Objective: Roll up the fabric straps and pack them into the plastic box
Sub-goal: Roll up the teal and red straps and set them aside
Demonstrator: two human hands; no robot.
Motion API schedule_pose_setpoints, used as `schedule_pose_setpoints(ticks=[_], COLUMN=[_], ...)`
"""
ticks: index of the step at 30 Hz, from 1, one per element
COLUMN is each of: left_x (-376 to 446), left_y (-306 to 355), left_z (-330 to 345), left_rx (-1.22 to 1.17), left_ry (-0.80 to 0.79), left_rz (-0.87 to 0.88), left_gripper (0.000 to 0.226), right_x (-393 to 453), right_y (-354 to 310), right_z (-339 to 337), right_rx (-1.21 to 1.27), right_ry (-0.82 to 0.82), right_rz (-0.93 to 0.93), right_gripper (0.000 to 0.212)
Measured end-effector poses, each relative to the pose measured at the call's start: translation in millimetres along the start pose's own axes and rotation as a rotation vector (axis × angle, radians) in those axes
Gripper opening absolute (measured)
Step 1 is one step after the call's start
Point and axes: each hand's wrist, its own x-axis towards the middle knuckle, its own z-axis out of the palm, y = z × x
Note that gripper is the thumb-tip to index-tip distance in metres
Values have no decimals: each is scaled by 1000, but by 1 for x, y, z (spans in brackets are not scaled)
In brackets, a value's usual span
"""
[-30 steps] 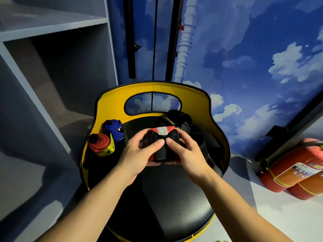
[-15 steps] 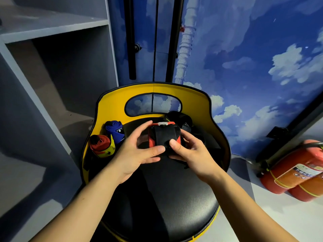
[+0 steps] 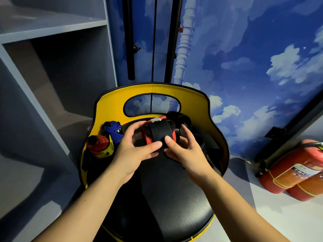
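Between the two hands, above the black seat of a yellow-backed chair (image 3: pixel 192 102), a red-and-black rolled strap (image 3: pixel 158 131) is held in the head view, the only view given. The left hand (image 3: pixel 132 152) is curled round the roll's near left side, its thumb laid across toward the black outer band; the right hand (image 3: pixel 183 152) grips the right side, its thumb pressed on the band's loose end and its fingers wrapped behind. The strap is judged to be light, soft and springy woven fabric: not fragile, not slippery, but likely to unwind if the pressure on the free end is let go. It is best held across the roll, with a thumb kept on the band's end and the fingers on the opposite face. To the left of the left hand, two finished rolls are counted standing against the chair back: one blue roll (image 3: pixel 112 130) and one red roll with yellow trim (image 3: pixel 100 145), just beside each other. Just beyond the right hand, a dark heap of straps (image 3: pixel 180 117) is seen; how many lie in it cannot be told. No plastic box can be made out in the frame. Well to the right of the right hand, two red fire extinguishers (image 3: pixel 293 172) are counted on the floor.
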Motion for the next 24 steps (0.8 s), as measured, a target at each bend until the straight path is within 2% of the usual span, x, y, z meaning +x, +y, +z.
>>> schedule_pose_setpoints(ticks=[1, 2, 4, 6, 9, 11, 16, 20, 24], left_x=[1, 1, 0, -2, -1, 2, 5, 6, 7], left_y=[-1, -3, -7, -10, -9, -8, -24, -40, -58], left_z=[1, 0, 2, 4, 1, -2, -17, -33, -42], left_rx=[19, 56, 139, 164, 97, 85, 287, 527, 722], left_ry=[30, 51, 49, 8, -43, -51, -64, -190, -198], left_rz=[29, 65, 131, 145, 47, -29, -62, -67, -20], left_gripper=[70, 71, 74, 74, 52, 37, 38, 40, 43], right_x=[-1, -2, -5, -9, -8, -5, -1, 6, 13], right_y=[0, 1, 3, 7, 12, 16, 29, 50, 71], right_z=[1, 2, 4, 4, -3, -12, -30, -42, -48], right_rx=[-10, -26, -46, -35, 25, 68, -97, -264, -469], right_ry=[32, 35, -28, -65, -73, -96, -75, -163, -171], right_rz=[79, 153, 227, 204, 158, 124, -27, -35, -49], right_gripper=[87, 85, 58, 33, 19, 24, 33, 45, 49])
